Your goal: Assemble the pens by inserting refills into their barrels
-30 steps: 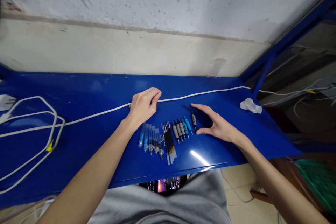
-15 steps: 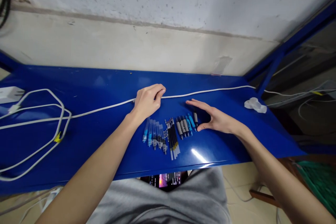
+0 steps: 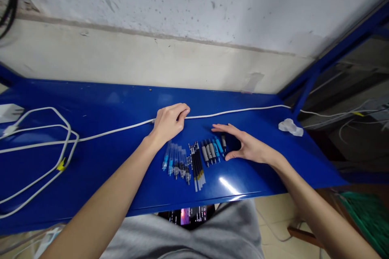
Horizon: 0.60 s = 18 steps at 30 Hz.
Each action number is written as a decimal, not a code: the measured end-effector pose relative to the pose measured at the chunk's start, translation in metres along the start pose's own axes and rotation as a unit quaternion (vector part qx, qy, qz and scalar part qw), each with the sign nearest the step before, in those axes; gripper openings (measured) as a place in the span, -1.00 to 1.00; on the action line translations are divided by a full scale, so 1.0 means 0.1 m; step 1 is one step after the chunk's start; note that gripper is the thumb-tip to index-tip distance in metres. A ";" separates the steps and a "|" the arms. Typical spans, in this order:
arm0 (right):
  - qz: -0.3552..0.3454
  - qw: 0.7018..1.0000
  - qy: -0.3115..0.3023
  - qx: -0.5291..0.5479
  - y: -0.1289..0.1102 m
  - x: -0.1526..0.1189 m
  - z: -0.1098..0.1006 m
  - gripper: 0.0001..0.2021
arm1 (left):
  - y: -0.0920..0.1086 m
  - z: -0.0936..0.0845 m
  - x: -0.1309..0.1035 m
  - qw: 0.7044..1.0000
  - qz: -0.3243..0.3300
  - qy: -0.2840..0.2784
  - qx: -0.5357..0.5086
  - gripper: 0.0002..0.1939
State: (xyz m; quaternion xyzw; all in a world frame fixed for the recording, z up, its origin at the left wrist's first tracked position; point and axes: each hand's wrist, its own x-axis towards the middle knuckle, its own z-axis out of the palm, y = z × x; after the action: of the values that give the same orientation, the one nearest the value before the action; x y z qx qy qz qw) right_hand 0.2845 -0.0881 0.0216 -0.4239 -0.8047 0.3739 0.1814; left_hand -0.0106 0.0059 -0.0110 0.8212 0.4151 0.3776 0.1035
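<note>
My left hand [image 3: 170, 121] is closed, fingers curled and thumb pressed in, beside the white cable; what it holds, if anything, is hidden. A small clear bit shows at its wrist-side edge. My right hand [image 3: 243, 143] is open, thumb and fingers apart, at the right end of a row of short pen parts [image 3: 212, 151] with grey or blue grips. Left of these lie several dark pen refills [image 3: 198, 168] with pale ends, with small springs [image 3: 190, 156] alongside. Farther left are several clear pen barrels [image 3: 175, 162], their upper ends near my left wrist.
The white cable [image 3: 115, 130] crosses the blue table [image 3: 121, 101] and loops at the left by a white adapter [image 3: 11, 112]. A crumpled white piece [image 3: 291, 127] lies at right. A lit phone screen [image 3: 191, 215] shows below the front edge. A wall stands behind.
The view has shifted slightly, so everything sits a little lower and farther left. Both hands keep about the same pose and place over the table.
</note>
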 end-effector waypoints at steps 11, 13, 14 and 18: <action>0.012 0.995 0.092 -0.029 0.04 -0.11 0.08 -0.14 | -0.01 0.00 0.00 1.000 0.007 0.003 0.000 -0.73; 0.013 0.995 0.098 -0.018 0.02 -0.10 0.05 -0.18 | -0.01 0.00 0.01 1.000 0.004 0.001 0.001 -0.74; 0.011 0.994 0.109 -0.008 0.01 -0.08 0.02 -0.23 | -0.01 0.00 0.01 1.000 0.004 0.000 0.002 -0.75; -0.022 0.970 0.220 0.100 -0.13 0.16 -0.08 -0.55 | 0.00 0.00 0.01 1.000 0.013 -0.008 0.002 -0.75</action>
State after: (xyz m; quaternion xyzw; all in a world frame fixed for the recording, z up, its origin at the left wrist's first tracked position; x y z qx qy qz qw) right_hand 0.2732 -0.0758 0.0367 -0.4578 -0.7129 0.3458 0.4033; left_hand -0.0105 0.0065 -0.0108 0.8297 0.4044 0.3716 0.0998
